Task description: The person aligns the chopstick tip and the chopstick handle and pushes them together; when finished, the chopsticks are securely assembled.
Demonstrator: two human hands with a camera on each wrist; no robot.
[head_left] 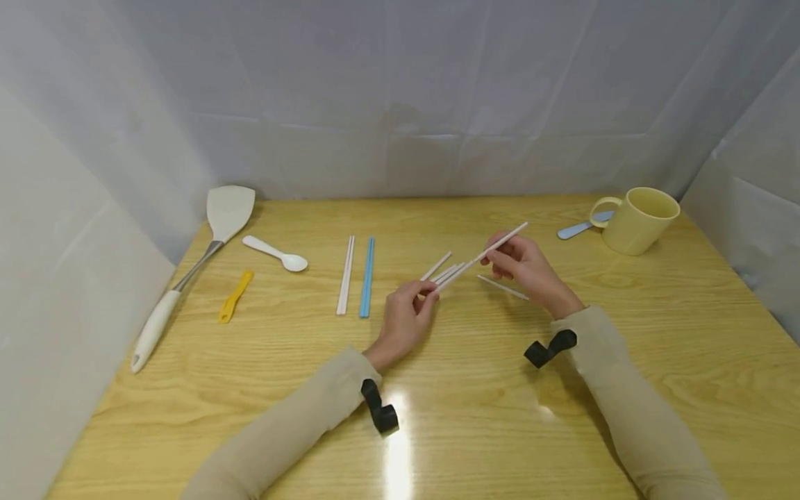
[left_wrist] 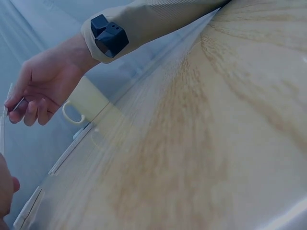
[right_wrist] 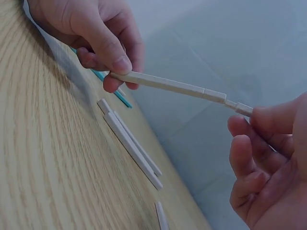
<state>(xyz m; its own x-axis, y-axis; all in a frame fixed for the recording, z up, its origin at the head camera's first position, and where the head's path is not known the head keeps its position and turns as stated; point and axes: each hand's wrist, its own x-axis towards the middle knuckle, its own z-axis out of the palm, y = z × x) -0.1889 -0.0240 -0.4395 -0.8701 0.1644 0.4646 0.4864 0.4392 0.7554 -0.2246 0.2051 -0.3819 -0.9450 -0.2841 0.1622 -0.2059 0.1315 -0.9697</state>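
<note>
Between thumb and fingers my left hand [head_left: 405, 319] pinches the lower end of a pale pink stick section [right_wrist: 168, 85], which looks like part of a take-apart chopstick. My right hand [head_left: 528, 267] pinches a second section [head_left: 511, 235] at the stick's upper right. In the right wrist view the two sections meet end to end at a thin stepped joint [right_wrist: 230, 103]. Behind my left fingers lie several loose pale sections [head_left: 437, 266] on the table. Another loose section [head_left: 503, 287] lies below my right hand. In the left wrist view, my left hand [left_wrist: 5, 187] shows only partly at the edge.
Left of my hands lie white chopsticks [head_left: 346, 276], blue chopsticks [head_left: 367, 278], a white spoon [head_left: 275, 254], a yellow handle-like piece [head_left: 235, 297] and a white spatula [head_left: 190, 271]. At the back right stands a yellow mug [head_left: 640, 226] beside a light-blue flat utensil [head_left: 575, 230].
</note>
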